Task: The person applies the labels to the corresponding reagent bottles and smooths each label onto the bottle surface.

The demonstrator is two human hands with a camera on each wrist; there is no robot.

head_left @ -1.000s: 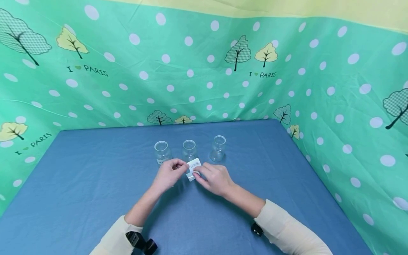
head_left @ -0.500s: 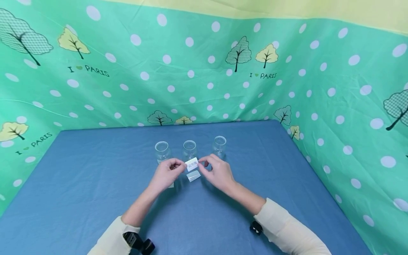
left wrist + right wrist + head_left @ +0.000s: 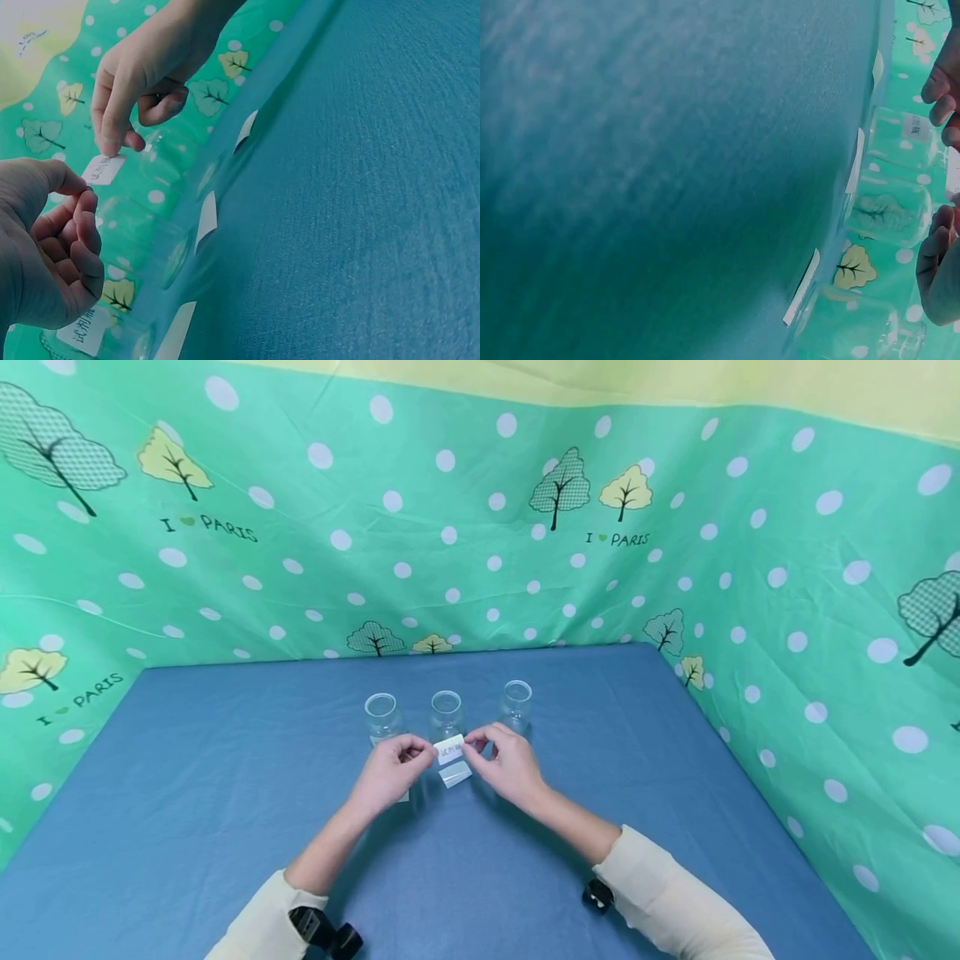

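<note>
Both hands hold a small white label (image 3: pixel 450 749) with handwritten characters, stretched between them in front of the middle glass jar (image 3: pixel 447 714). My left hand (image 3: pixel 393 770) pinches its left end between thumb and forefinger. At the opposite end, the thumb and fingers of my right hand (image 3: pixel 510 766) pinch it. The left glass jar (image 3: pixel 383 717) bears a similar label (image 3: pixel 82 330) on its front. No label shows on the right glass jar (image 3: pixel 851 322), partly behind my right hand in the head view.
A white paper piece (image 3: pixel 455 774) lies on the blue cloth (image 3: pixel 480 877) below the held label. Another paper piece (image 3: pixel 178 330) lies before the left jar, and a third paper piece (image 3: pixel 245 131) before the right jar. A green patterned curtain (image 3: pixel 450 568) hangs behind.
My right fingers have moved from the label's lower part to its right end. The label has come apart from the paper below it and now spans both hands. The jars have stayed put.
</note>
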